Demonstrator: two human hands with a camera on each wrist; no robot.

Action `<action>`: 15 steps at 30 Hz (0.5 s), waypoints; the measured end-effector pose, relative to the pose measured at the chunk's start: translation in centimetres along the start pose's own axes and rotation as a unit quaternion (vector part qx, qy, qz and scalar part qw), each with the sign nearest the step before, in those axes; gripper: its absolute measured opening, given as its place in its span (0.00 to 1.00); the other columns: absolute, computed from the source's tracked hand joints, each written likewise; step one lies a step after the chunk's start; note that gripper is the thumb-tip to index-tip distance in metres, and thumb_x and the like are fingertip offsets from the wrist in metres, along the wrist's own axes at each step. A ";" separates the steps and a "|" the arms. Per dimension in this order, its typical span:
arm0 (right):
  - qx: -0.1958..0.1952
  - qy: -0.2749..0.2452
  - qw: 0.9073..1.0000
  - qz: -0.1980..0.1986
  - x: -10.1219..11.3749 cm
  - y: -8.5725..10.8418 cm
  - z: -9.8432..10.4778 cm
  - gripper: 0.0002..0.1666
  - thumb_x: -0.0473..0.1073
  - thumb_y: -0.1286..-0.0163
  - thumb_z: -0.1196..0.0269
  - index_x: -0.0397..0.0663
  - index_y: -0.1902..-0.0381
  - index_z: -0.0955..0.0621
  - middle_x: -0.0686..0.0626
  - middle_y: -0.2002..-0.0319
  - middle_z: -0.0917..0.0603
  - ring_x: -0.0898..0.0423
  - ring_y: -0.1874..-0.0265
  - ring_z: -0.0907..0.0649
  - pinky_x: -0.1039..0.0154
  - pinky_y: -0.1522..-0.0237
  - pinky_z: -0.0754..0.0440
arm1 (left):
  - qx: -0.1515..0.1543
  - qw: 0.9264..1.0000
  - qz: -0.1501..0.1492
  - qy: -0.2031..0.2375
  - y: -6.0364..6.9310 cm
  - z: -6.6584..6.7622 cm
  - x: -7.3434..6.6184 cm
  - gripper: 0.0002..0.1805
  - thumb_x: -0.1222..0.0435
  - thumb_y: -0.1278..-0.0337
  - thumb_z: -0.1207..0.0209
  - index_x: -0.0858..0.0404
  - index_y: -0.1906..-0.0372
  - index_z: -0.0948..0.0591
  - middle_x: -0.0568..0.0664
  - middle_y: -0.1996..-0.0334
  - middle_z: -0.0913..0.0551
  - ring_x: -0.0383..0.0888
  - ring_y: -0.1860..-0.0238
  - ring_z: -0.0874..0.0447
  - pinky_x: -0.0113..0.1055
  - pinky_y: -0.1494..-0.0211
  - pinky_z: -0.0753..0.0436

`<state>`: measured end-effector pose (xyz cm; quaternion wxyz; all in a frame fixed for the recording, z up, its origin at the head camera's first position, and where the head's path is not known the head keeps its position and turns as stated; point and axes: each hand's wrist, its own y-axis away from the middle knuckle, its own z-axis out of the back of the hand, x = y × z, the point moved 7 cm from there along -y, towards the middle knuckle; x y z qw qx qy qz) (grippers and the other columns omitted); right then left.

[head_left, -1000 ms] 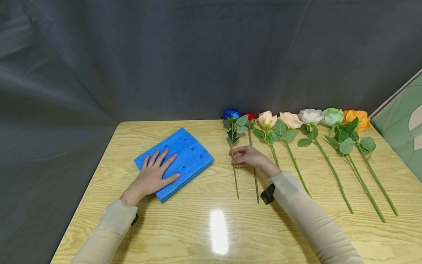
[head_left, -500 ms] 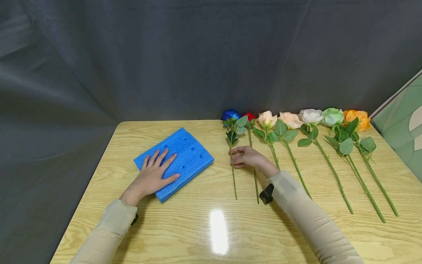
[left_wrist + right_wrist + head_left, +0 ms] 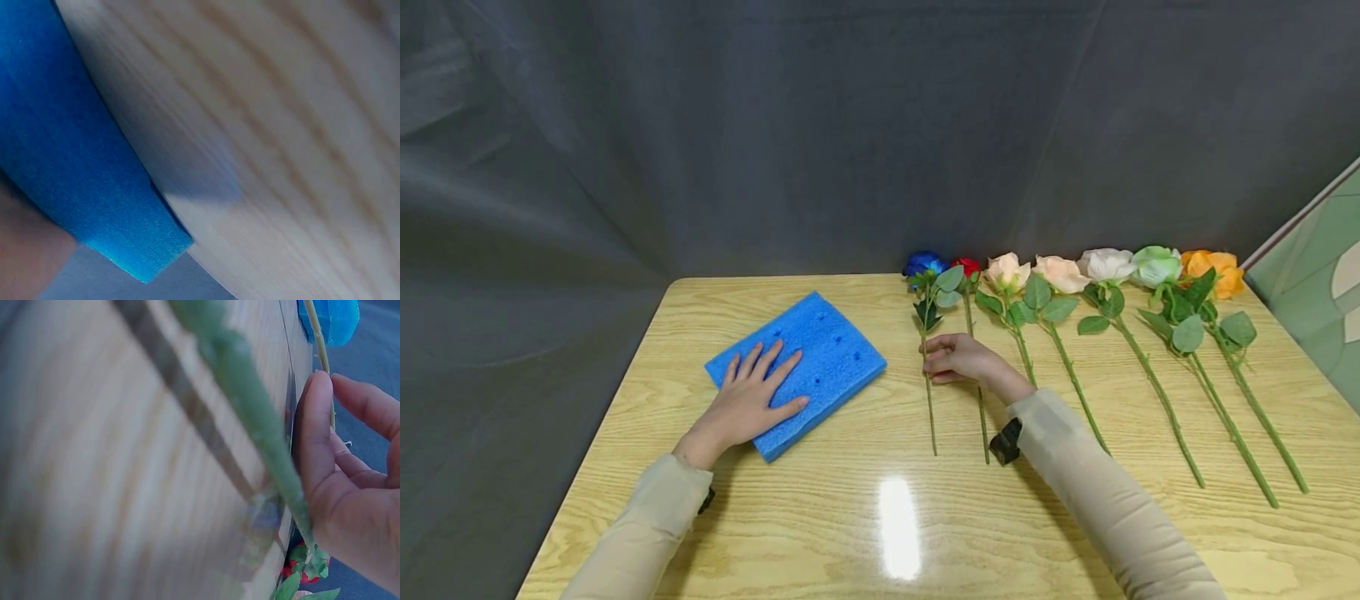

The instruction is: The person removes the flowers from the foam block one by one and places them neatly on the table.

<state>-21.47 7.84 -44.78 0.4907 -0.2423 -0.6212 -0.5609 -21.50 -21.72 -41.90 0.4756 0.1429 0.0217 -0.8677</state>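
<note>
My left hand rests with spread, straight fingers on a blue foam block that has several small holes. In the left wrist view the foam's side lies against the wood tabletop. My right hand pinches the thin stem of a blue rose between thumb and fingers, partway down. That stem runs up from the fingertips in the right wrist view. Just right of it lies a red rose, its stem passing beneath my right hand.
Farther right lie two peach roses, a pale white rose, a light green rose and an orange rose, heads toward the back edge. A dark cloth hangs behind the wooden table.
My right hand has shifted slightly left with the blue rose, whose stem end has swung a little to the left. The left hand and foam block have stayed put.
</note>
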 end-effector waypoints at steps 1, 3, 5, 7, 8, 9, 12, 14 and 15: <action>0.000 0.000 1.000 0.000 0.0 0.0 0.0 0.30 0.31 0.31 0.45 0.30 0.32 0.37 0.55 0.68 0.21 0.65 0.71 0.18 0.72 0.65 0.17 | -0.001 1.000 0.000 0.000 0.0 0.0 0.0 0.42 0.40 0.37 0.51 0.50 0.24 0.48 0.56 0.23 0.56 0.63 0.23 0.65 0.67 0.28 0.62; 0.000 0.000 1.000 -0.001 -0.1 0.0 0.0 0.30 0.31 0.31 0.46 0.30 0.32 0.37 0.55 0.67 0.21 0.65 0.71 0.18 0.72 0.65 0.17 | -0.001 1.000 -0.001 -0.002 -0.1 -0.1 0.1 0.42 0.39 0.37 0.51 0.50 0.24 0.48 0.56 0.23 0.56 0.63 0.23 0.65 0.67 0.28 0.62; -0.001 -0.001 1.000 -0.002 -0.1 -0.1 0.0 0.30 0.31 0.31 0.46 0.30 0.32 0.37 0.54 0.67 0.20 0.65 0.71 0.18 0.72 0.65 0.17 | -0.002 1.000 -0.001 -0.002 -0.1 -0.1 0.1 0.42 0.39 0.37 0.51 0.50 0.24 0.49 0.56 0.23 0.56 0.63 0.23 0.65 0.67 0.28 0.62; 0.000 -0.001 1.000 -0.002 -0.1 -0.1 0.0 0.30 0.31 0.30 0.46 0.29 0.32 0.37 0.54 0.67 0.21 0.65 0.72 0.18 0.72 0.65 0.17 | -0.002 1.000 -0.001 -0.002 -0.1 -0.2 0.2 0.42 0.39 0.37 0.51 0.50 0.24 0.49 0.56 0.23 0.56 0.63 0.23 0.65 0.67 0.28 0.62; 0.000 -0.001 1.000 -0.002 -0.1 -0.1 0.0 0.30 0.31 0.30 0.46 0.29 0.32 0.38 0.54 0.67 0.21 0.65 0.72 0.18 0.72 0.65 0.17 | -0.002 1.000 -0.001 -0.002 -0.1 -0.2 0.2 0.42 0.39 0.37 0.51 0.50 0.24 0.49 0.56 0.23 0.56 0.63 0.23 0.65 0.67 0.28 0.62; 0.000 -0.001 1.000 -0.003 -0.1 -0.1 0.0 0.30 0.31 0.30 0.46 0.29 0.32 0.38 0.54 0.67 0.21 0.65 0.72 0.18 0.72 0.66 0.17 | -0.003 1.000 -0.001 -0.003 -0.1 -0.2 0.1 0.42 0.39 0.37 0.51 0.50 0.24 0.49 0.56 0.23 0.56 0.63 0.23 0.65 0.67 0.28 0.62; 0.001 -0.001 1.000 -0.003 -0.2 0.0 0.0 0.30 0.32 0.29 0.47 0.29 0.32 0.38 0.54 0.67 0.21 0.65 0.73 0.18 0.72 0.65 0.17 | -0.001 1.000 0.000 -0.001 -0.1 -0.2 0.1 0.42 0.39 0.37 0.51 0.50 0.24 0.49 0.56 0.23 0.56 0.63 0.23 0.65 0.67 0.28 0.62; 0.002 -0.001 1.000 -0.004 -0.2 0.0 0.0 0.30 0.32 0.29 0.47 0.29 0.32 0.39 0.54 0.67 0.21 0.65 0.73 0.18 0.72 0.65 0.16 | -0.001 1.000 0.000 0.000 0.0 -0.3 0.1 0.42 0.39 0.37 0.51 0.50 0.24 0.49 0.56 0.23 0.56 0.63 0.23 0.65 0.67 0.28 0.62; 0.002 -0.002 1.000 -0.004 -0.2 0.0 0.0 0.30 0.32 0.29 0.47 0.29 0.32 0.39 0.54 0.67 0.21 0.65 0.73 0.18 0.72 0.65 0.16 | -0.001 1.000 0.000 0.001 0.0 -0.3 0.2 0.42 0.39 0.37 0.52 0.50 0.24 0.49 0.56 0.23 0.56 0.63 0.23 0.65 0.67 0.28 0.62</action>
